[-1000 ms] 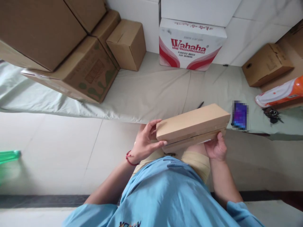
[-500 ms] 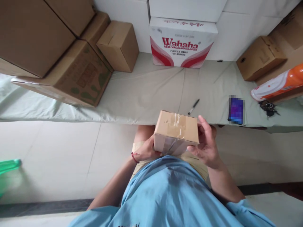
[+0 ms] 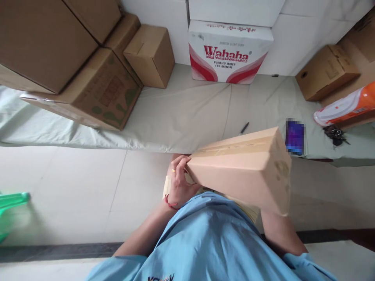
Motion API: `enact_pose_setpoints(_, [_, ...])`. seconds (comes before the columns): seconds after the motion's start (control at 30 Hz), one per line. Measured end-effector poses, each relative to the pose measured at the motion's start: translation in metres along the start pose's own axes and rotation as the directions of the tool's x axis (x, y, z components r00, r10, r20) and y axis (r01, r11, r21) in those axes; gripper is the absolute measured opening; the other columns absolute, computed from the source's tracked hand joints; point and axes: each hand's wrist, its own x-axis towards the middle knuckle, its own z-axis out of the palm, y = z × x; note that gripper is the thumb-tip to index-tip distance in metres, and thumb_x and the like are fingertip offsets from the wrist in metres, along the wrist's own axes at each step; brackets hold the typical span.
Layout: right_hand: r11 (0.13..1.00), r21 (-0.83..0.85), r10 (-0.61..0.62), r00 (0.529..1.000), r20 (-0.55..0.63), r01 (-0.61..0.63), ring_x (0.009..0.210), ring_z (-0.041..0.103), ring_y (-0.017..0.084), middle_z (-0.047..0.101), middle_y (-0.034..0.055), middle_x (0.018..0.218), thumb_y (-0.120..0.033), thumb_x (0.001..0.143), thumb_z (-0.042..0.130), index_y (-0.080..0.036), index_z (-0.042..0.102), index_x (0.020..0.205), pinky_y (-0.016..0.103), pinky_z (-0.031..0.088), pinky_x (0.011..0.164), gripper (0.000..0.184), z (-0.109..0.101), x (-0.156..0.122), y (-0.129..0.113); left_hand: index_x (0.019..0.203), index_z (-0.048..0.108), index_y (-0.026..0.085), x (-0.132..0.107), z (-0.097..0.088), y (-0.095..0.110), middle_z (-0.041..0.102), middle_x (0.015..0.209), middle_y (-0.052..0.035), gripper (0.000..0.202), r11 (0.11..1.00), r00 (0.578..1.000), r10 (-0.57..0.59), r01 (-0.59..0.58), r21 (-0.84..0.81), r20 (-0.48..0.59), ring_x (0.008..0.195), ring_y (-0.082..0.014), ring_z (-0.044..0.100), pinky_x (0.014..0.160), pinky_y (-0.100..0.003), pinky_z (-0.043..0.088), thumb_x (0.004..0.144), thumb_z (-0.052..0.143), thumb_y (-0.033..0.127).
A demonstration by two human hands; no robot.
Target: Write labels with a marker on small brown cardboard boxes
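A long, taped cardboard box (image 3: 228, 171) lies sideways in front of my blue shirt, its right end nearer the camera. My left hand (image 3: 180, 181) grips the box's left end, with fingers curled over the upper edge and the thumb lower down. A ring and a red string bracelet show on this hand. The box hides my right hand; only the forearm comes out below the box's right end. Just beyond the box, a pen (image 3: 245, 127) rests on the cloth-covered table (image 3: 181, 109), partly covered by the box.
Cardboard boxes (image 3: 96, 89) are stacked at the left. A Wahaha carton (image 3: 228, 56) stands at the back. On the right are a blurred-out phone (image 3: 295, 136), keys (image 3: 335, 134), an orange-and-white package (image 3: 345, 103) and a smaller box (image 3: 326, 72). A green plastic object (image 3: 14, 201) is at far left.
The box has turned from end-on to sideways, its far end swinging right. My left hand has come up onto its left end. My right hand has gone out of sight behind it.
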Motion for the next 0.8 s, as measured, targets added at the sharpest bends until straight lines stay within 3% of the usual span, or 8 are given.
enact_pose_setpoints(0.1, [0.985,0.161,0.077,0.987,-0.143,-0.054,0.123,0.077,0.03,0.084,-0.0026,0.123,-0.084,0.098,0.06,-0.043,0.081,0.12,0.052,0.066,0.102,0.051,-0.002,0.005,0.002,0.156,0.051,0.021,0.009,-0.005,0.003,0.059,0.134,-0.0162,0.078,0.957,0.958,0.247,-0.218,0.19,-0.145,0.121,-0.032,0.064,0.097,-0.044,0.061,0.086,0.083,0.028])
enact_pose_setpoints(0.2, [0.946,0.272,0.237,0.951,-0.198,-0.179,0.121,0.078,0.029,0.084,-0.0002,0.125,-0.075,0.091,0.076,-0.039,0.079,0.12,0.048,0.067,0.097,0.047,-0.006,0.011,-0.002,0.157,0.053,0.019,0.016,-0.009,-0.003,0.057,0.128,-0.0157,0.072,0.874,0.892,0.426,-0.362,0.324,-0.153,0.106,-0.0281,0.064,0.09,-0.041,0.059,0.091,0.08,0.029])
enact_pose_setpoints(0.3, [0.913,0.281,0.351,0.921,-0.168,-0.297,0.114,0.08,0.032,0.083,0.0057,0.127,-0.082,0.091,0.07,-0.033,0.079,0.121,0.047,0.07,0.084,0.058,-0.016,0.017,-0.009,0.155,0.057,0.021,0.016,-0.011,-0.011,0.056,0.126,-0.0153,0.067,0.825,0.864,0.489,-0.414,0.386,-0.121,0.1,-0.0253,0.063,0.086,-0.039,0.058,0.091,0.076,0.018])
enact_pose_setpoints(0.43, [0.916,0.168,0.388,0.912,-0.133,-0.365,0.118,0.08,0.035,0.078,0.0091,0.142,-0.095,0.086,0.065,-0.032,0.075,0.134,0.046,0.07,0.08,0.079,-0.029,0.021,-0.015,0.148,0.066,0.026,0.007,-0.009,-0.014,0.06,0.125,-0.0133,0.068,0.812,0.839,0.526,-0.449,0.372,-0.136,0.106,-0.0261,0.064,0.087,-0.037,0.06,0.086,0.078,0.003])
enact_pose_setpoints(0.6, [0.895,0.008,0.447,0.894,-0.021,-0.447,0.129,0.076,0.036,0.08,0.011,0.136,-0.069,0.074,0.095,-0.03,0.073,0.133,0.047,0.067,0.099,0.075,-0.029,0.019,-0.014,0.137,0.072,0.031,0.008,-0.005,-0.016,0.062,0.129,-0.011,0.062,0.798,0.784,0.582,-0.5,0.335,-0.216,0.119,-0.0268,0.064,0.096,-0.038,0.063,0.085,0.076,-0.002])
enact_pose_setpoints(0.63, [0.893,0.014,0.449,0.894,0.006,-0.449,0.128,0.076,0.037,0.081,0.0113,0.135,-0.065,0.071,0.098,-0.029,0.073,0.132,0.049,0.066,0.101,0.075,-0.028,0.019,-0.014,0.14,0.071,0.033,0.009,-0.004,-0.018,0.062,0.134,-0.0113,0.064,0.815,0.793,0.563,-0.486,0.315,-0.234,0.124,-0.0278,0.064,0.099,-0.041,0.064,0.087,0.075,-0.001])
enact_pose_setpoints(0.7, [0.921,0.037,0.387,0.922,0.029,-0.388,0.128,0.075,0.037,0.08,0.0106,0.137,-0.058,0.066,0.103,-0.029,0.073,0.131,0.051,0.064,0.106,0.077,-0.026,0.018,-0.012,0.155,0.06,0.036,0.012,-0.003,-0.021,0.06,0.146,-0.0135,0.074,0.897,0.868,0.432,-0.387,0.212,-0.245,0.135,-0.0304,0.063,0.103,-0.045,0.065,0.09,0.073,0.003])
enact_pose_setpoints(0.8, [0.979,0.012,0.201,0.979,0.026,-0.202,0.132,0.072,0.033,0.077,0.0074,0.142,-0.044,0.062,0.107,-0.031,0.073,0.134,0.049,0.06,0.114,0.081,-0.023,0.018,-0.01,0.168,0.045,0.032,0.012,-0.003,-0.026,0.059,0.151,-0.0166,0.081,0.993,0.986,0.059,-0.073,-0.088,-0.155,0.138,-0.0302,0.066,0.103,-0.045,0.067,0.094,0.071,0.012])
